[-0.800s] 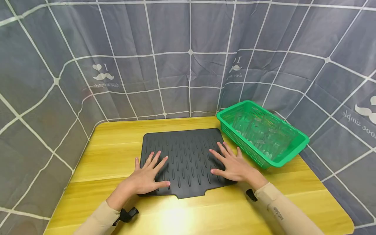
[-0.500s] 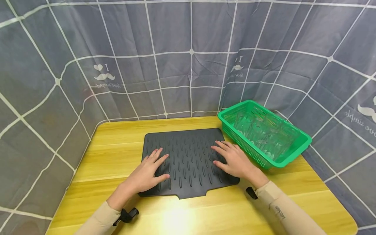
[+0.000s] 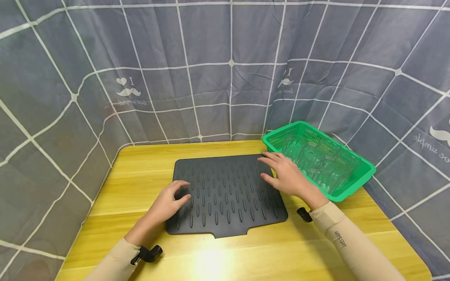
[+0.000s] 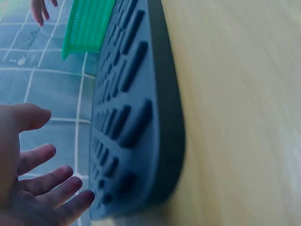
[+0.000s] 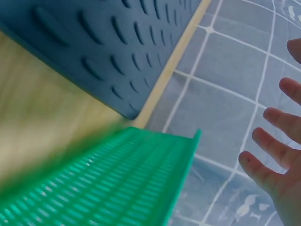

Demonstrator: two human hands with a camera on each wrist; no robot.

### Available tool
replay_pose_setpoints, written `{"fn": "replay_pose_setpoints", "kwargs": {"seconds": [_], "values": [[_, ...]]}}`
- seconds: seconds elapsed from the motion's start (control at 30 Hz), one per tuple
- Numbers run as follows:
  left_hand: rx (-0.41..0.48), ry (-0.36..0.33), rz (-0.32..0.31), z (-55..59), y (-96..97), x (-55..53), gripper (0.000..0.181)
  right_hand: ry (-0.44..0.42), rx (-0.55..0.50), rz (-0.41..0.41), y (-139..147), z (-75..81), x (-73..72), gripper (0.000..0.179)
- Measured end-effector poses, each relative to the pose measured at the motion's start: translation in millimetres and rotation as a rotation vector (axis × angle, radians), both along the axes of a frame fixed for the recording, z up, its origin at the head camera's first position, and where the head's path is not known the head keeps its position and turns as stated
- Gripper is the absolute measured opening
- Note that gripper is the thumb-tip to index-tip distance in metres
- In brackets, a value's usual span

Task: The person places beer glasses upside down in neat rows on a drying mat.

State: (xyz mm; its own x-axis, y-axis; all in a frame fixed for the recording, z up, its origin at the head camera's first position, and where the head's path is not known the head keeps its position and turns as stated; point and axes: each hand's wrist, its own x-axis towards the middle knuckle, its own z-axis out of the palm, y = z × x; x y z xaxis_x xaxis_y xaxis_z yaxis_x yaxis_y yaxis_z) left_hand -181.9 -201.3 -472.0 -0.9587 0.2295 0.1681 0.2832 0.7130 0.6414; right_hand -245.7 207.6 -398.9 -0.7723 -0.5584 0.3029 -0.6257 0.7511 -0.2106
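Note:
A dark grey drying mat (image 3: 225, 195) with raised oval ribs lies flat on the table. My left hand (image 3: 169, 201) hovers over its left side, fingers loosely bent and holding nothing; in the left wrist view the fingers (image 4: 49, 181) are spread beside the ribbed surface. Over the mat's right edge, near the basket's front wall, is my right hand (image 3: 290, 175), also holding nothing. Its fingers (image 5: 277, 122) are spread apart in the right wrist view. Several clear drinking glasses (image 3: 316, 160) lie inside the green plastic basket (image 3: 367, 171) at the right.
The yellow wood-grain table (image 3: 140, 171) reaches back to a grey curtain (image 3: 211, 86) with white grid lines, which also encloses both sides. The basket stands close to the mat's right edge and the curtain. Black straps with small devices sit at both wrists.
Both hands have lifted from the mat. The left fingers have drawn together and moved slightly left; the right hand has shifted up and right, closer to the basket. The mat stays in place.

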Motion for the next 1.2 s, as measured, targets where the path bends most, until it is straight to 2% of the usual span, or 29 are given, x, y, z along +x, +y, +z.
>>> {"fn": "replay_pose_setpoints", "kwargs": {"seconds": [0.13,0.37,0.57,0.77,0.87,1.2], "values": [[0.016,-0.013,0.019,-6.6,-8.7,-3.0,0.045,0.015,-0.012,-0.016,5,12.4,-7.2,0.054],[-0.02,0.0,0.037,-14.1,-20.4,-4.9,0.046,0.037,-0.029,-0.052,19,32.0,-22.4,0.055],[-0.112,-0.015,0.053,-17.5,-29.8,-1.3,0.05,-0.014,-0.106,-0.104,36,48.7,-37.0,0.053],[-0.176,-0.033,0.01,-21.0,-37.4,4.6,0.059,-0.061,-0.146,-0.129,56,55.9,-55.3,0.053],[-0.188,-0.047,-0.019,-23.0,-41.2,6.7,0.066,-0.108,-0.177,-0.151,65,57.2,-64.6,0.055],[-0.138,-0.112,-0.086,-28.6,-54.1,8.1,0.08,-0.401,-0.404,-0.276,84,61.9,-87.0,0.066]]}}
